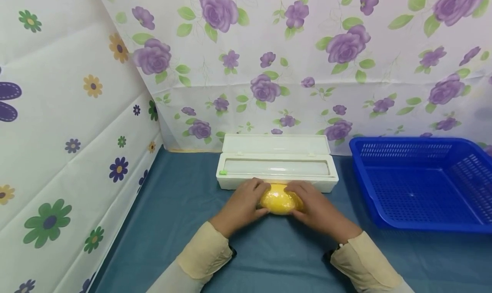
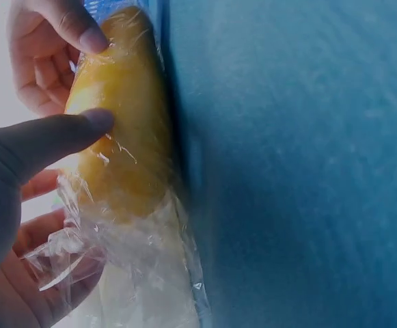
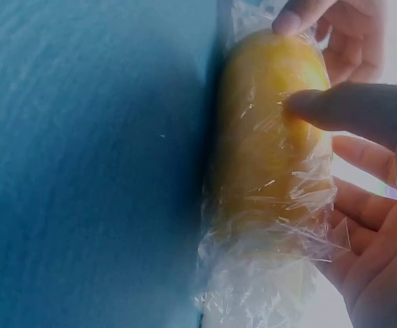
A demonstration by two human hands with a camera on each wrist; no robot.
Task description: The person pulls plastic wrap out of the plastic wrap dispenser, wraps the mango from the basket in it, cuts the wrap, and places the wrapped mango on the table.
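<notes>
A smooth yellow oblong fruit (image 1: 279,200), mango-like in shape, lies wrapped in clear cling film just in front of the white cling film dispenser (image 1: 276,183). My left hand (image 1: 246,205) grips its left end, thumb on the near side and fingers over the far side. From the other end my right hand (image 1: 317,205) holds it the same way. Loose crumpled film (image 2: 140,256) sticks out past the fruit beside the left palm. More loose film (image 3: 253,283) bunches at the end by the right palm. The dispenser's lid (image 1: 274,144) stands raised, showing the white roll inside.
A blue perforated plastic basket (image 1: 415,225) stands to the right of the dispenser. Blue-green cloth (image 1: 276,259) covers the table. Flower-printed sheets hang behind (image 1: 238,101) and along the left side (image 1: 73,173).
</notes>
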